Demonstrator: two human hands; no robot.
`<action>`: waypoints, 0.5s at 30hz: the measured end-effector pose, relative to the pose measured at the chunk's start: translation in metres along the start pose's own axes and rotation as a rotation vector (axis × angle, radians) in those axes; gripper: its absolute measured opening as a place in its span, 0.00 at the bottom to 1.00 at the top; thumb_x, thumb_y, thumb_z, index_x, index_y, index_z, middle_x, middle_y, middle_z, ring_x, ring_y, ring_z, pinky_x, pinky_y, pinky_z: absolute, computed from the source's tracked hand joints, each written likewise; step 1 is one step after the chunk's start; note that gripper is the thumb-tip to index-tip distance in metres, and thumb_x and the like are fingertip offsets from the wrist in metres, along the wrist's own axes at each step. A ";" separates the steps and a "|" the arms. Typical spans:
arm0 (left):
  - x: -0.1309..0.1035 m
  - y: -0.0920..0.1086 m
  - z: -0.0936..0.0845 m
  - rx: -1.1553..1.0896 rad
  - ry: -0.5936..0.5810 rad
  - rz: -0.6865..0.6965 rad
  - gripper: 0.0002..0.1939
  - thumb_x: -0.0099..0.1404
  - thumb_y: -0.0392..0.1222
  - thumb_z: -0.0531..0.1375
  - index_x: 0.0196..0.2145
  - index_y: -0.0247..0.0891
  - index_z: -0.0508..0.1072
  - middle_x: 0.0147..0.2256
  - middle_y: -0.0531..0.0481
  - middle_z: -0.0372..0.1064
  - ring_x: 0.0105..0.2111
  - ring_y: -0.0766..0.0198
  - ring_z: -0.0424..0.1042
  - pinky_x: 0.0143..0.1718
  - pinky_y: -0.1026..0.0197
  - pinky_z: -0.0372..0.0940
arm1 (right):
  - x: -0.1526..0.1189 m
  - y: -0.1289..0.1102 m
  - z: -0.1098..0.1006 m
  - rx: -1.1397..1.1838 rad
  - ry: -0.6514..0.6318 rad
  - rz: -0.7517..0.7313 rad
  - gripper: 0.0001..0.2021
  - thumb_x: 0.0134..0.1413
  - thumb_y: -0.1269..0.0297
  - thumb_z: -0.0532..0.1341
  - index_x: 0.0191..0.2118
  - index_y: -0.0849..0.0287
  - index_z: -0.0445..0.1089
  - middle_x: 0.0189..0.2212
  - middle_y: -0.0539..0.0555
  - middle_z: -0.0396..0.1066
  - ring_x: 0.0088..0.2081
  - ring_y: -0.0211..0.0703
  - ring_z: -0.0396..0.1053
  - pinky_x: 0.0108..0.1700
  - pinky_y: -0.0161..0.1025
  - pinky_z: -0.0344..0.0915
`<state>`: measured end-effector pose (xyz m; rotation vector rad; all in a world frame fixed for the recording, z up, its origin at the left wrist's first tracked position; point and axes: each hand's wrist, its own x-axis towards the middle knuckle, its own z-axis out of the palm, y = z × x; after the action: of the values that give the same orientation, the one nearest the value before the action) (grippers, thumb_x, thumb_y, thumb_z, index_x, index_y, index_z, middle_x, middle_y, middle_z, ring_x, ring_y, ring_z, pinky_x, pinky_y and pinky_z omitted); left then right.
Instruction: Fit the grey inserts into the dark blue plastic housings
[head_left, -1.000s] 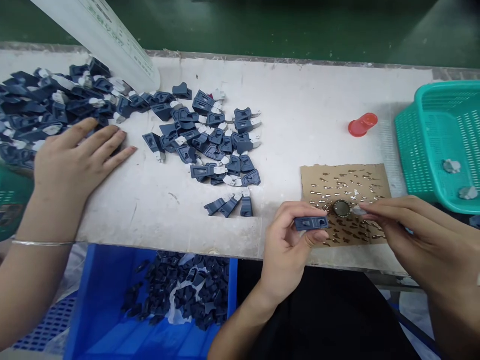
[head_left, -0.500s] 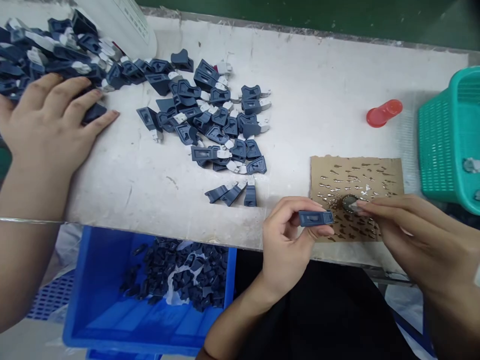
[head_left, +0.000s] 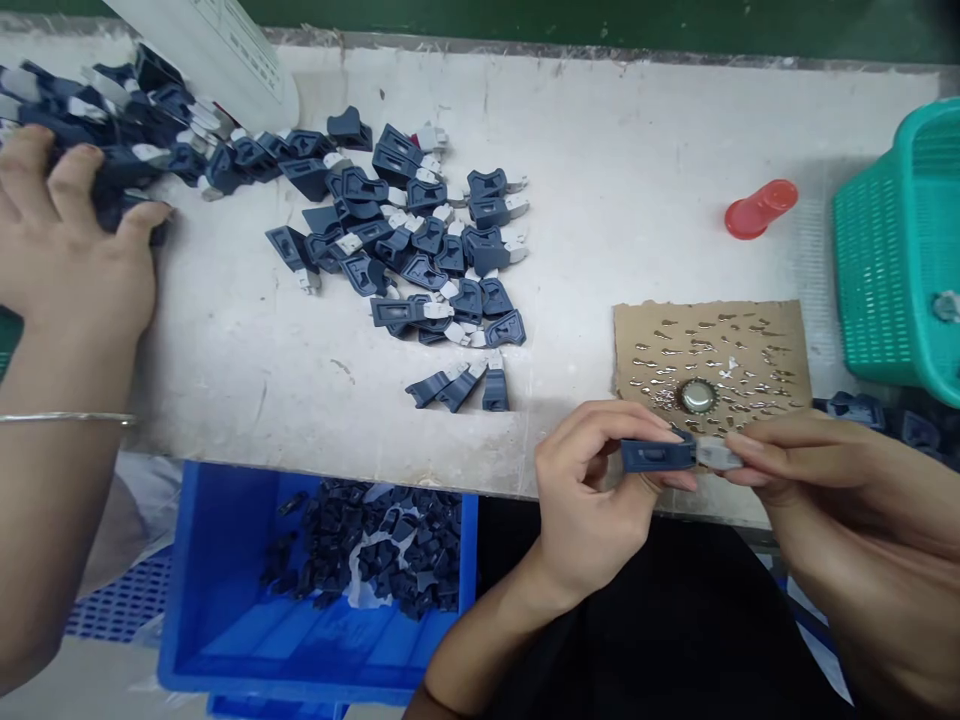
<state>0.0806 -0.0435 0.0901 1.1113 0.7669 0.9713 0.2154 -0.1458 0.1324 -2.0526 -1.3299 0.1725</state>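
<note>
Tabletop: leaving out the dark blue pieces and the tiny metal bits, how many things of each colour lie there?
Red: 1, tube
Teal: 1, basket
Brown: 1, cardboard sheet
Silver: 1, bottle cap
White: 1, printed post
Total: 5

Both the left hand (head_left: 592,500) and the right hand (head_left: 817,480) are bare, without gloves, rings or a watch, and the forearms are uncovered as far as the view reaches, so no sleeve shows. The fingernails look short and plain, though the picture is too soft to be sure. Dark, probably black clothing (head_left: 675,620) covers the lap.
</note>
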 end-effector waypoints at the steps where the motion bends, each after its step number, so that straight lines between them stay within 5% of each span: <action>1: -0.001 0.000 0.000 0.018 -0.001 0.000 0.13 0.56 0.21 0.67 0.32 0.38 0.80 0.36 0.50 0.78 0.35 0.66 0.80 0.31 0.70 0.76 | 0.004 -0.004 0.003 0.011 0.010 0.015 0.14 0.57 0.74 0.67 0.37 0.41 0.76 0.40 0.44 0.80 0.39 0.46 0.80 0.40 0.47 0.77; 6: -0.003 -0.004 -0.002 0.028 0.001 0.000 0.18 0.53 0.18 0.61 0.33 0.38 0.81 0.38 0.50 0.79 0.29 0.69 0.78 0.27 0.69 0.76 | 0.016 -0.009 0.019 0.055 0.037 -0.109 0.13 0.58 0.75 0.65 0.30 0.48 0.69 0.30 0.44 0.78 0.28 0.43 0.76 0.27 0.43 0.73; 10: 0.004 -0.010 -0.004 0.069 -0.018 -0.020 0.15 0.55 0.20 0.64 0.32 0.38 0.81 0.38 0.50 0.80 0.27 0.70 0.78 0.27 0.69 0.75 | 0.016 -0.006 0.036 0.201 0.062 -0.126 0.14 0.56 0.81 0.65 0.32 0.50 0.68 0.30 0.47 0.77 0.31 0.43 0.77 0.30 0.41 0.75; 15: 0.012 0.020 -0.034 0.378 -0.021 0.011 0.08 0.57 0.31 0.72 0.32 0.44 0.83 0.34 0.53 0.80 0.34 0.64 0.80 0.39 0.65 0.77 | 0.026 -0.008 0.042 0.263 0.060 -0.170 0.10 0.63 0.76 0.61 0.41 0.50 0.71 0.33 0.47 0.79 0.33 0.37 0.78 0.33 0.35 0.79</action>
<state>0.0506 -0.0167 0.0994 1.4503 0.9530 0.8418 0.2025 -0.1022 0.1119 -1.7063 -1.3594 0.1972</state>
